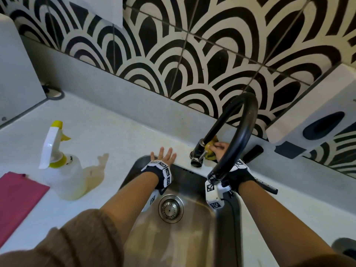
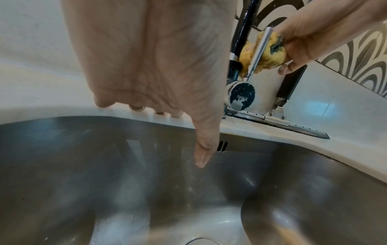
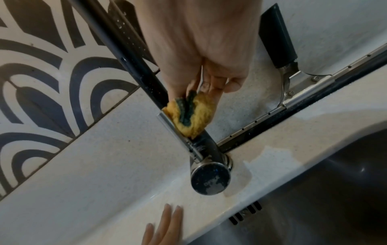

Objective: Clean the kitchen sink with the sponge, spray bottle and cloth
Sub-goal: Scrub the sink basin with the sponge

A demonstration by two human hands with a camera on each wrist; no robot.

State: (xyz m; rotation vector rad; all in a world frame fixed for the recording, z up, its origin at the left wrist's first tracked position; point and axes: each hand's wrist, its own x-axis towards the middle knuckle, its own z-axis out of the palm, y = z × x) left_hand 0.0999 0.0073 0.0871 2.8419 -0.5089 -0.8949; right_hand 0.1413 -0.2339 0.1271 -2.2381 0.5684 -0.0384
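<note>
Black-and-white scalloped tiles (image 1: pixel 192 54) ran behind a pale counter (image 1: pixel 107 132) with a steel sink (image 1: pixel 194 234) set into it. Both bare forearms reached forward over the basin, a brown sleeve (image 1: pixel 77 237) bunched up on the left one. The left hand (image 1: pixel 163 156) lay flat on the counter at the sink's back rim, fingers straight and spread, holding nothing; the left wrist view showed its thumb hanging down over the steel wall. The right hand (image 1: pixel 221 149) reached under the arch of the black tap (image 1: pixel 240 132) and squeezed the yellow-green sponge (image 3: pixel 189 116) between thumb and curled fingers, pressing it against the tap's stem just above the chrome lever (image 3: pixel 180 134). A squeegee (image 3: pixel 293 92) lay on the counter just behind the tap. Well to the left stood the spray bottle (image 1: pixel 61 170) with its yellow nozzle, upright, and beside it, at the counter's near edge, the pink cloth (image 1: pixel 17 201) lay flat. A drain strainer (image 1: pixel 170 209) sat in the basin between the forearms
</note>
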